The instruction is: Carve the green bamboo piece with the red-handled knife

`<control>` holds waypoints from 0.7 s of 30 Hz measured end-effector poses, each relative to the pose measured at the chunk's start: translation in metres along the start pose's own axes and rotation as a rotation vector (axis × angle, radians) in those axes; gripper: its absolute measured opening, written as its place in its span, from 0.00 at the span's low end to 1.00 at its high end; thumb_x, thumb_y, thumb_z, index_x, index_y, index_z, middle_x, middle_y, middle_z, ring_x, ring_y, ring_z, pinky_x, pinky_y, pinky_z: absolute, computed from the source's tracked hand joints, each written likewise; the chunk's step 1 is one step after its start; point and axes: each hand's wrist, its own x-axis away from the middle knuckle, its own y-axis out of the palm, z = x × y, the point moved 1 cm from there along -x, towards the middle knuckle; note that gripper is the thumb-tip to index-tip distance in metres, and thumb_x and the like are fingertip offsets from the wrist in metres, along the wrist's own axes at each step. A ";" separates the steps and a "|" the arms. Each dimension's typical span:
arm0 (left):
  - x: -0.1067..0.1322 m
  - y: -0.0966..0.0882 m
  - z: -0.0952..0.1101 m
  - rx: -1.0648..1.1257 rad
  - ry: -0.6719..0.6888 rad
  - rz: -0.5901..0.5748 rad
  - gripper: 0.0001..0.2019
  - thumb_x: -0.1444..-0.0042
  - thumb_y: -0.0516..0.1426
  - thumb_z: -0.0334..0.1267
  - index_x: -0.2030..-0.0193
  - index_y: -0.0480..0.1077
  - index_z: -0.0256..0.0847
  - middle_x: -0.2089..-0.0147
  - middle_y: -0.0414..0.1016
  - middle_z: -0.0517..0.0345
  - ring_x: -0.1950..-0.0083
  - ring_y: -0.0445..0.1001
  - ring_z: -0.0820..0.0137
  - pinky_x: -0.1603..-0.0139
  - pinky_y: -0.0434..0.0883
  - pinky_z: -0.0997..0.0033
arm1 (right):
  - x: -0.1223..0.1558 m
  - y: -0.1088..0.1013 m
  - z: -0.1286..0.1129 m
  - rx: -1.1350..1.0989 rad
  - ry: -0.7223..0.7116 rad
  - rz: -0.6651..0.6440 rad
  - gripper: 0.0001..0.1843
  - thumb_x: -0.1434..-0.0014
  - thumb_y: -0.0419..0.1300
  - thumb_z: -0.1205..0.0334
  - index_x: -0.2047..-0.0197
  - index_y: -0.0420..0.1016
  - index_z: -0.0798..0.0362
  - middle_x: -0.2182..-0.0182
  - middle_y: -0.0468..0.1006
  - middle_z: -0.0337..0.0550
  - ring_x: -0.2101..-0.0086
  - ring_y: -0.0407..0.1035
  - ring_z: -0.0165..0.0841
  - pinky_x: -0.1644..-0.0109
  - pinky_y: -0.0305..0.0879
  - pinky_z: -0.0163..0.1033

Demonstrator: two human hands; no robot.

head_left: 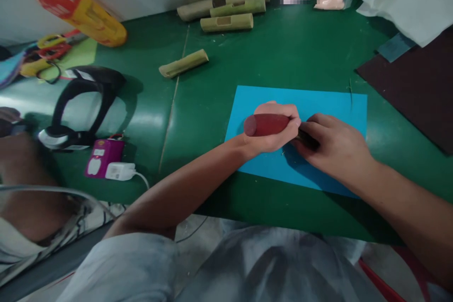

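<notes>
Left hand [274, 143] clenched round red-handled tool [264, 124]; right hand [332, 148] closed over its dark front end. Tool on blue sheet [329, 104], toward desk [212, 104] front edge. Advise: steady pressure, fingers clear of tip.

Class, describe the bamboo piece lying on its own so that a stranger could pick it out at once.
Start at the green table and find the blue sheet, where the left hand holds a red-handled tool. Up and left of it lies the lone bamboo piece. Unlike the three grouped bamboo pieces behind it, it shows no cut slot.
</notes>
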 end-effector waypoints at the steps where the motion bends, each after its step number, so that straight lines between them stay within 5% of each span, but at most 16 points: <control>1: -0.001 0.000 0.002 -0.007 -0.014 -0.002 0.15 0.30 0.51 0.45 0.68 0.69 0.44 0.67 0.80 0.60 0.63 0.76 0.66 0.40 0.75 0.55 | 0.000 0.000 0.000 -0.001 0.016 -0.004 0.15 0.27 0.60 0.54 0.62 0.84 0.51 0.64 0.82 0.51 0.64 0.74 0.41 0.65 0.55 0.45; 7: -0.010 0.004 0.004 -0.019 -0.036 0.033 0.14 0.31 0.54 0.41 0.70 0.66 0.44 0.68 0.79 0.60 0.62 0.77 0.67 0.47 0.77 0.61 | -0.001 0.000 -0.002 -0.014 0.092 -0.044 0.13 0.28 0.61 0.55 0.60 0.85 0.51 0.62 0.83 0.50 0.63 0.74 0.40 0.65 0.55 0.44; 14: -0.012 0.007 -0.005 0.222 0.058 0.053 0.14 0.34 0.54 0.46 0.71 0.66 0.45 0.72 0.72 0.60 0.67 0.72 0.67 0.65 0.71 0.63 | 0.002 0.004 -0.005 0.046 0.016 0.027 0.16 0.25 0.57 0.56 0.57 0.86 0.53 0.61 0.85 0.53 0.62 0.73 0.42 0.62 0.59 0.45; 21: -0.013 0.007 -0.006 0.330 0.027 0.078 0.14 0.38 0.56 0.45 0.74 0.65 0.45 0.75 0.67 0.61 0.71 0.67 0.70 0.67 0.71 0.65 | 0.001 0.006 -0.002 -0.019 -0.007 0.005 0.17 0.25 0.57 0.57 0.55 0.87 0.55 0.61 0.84 0.54 0.61 0.74 0.42 0.61 0.61 0.45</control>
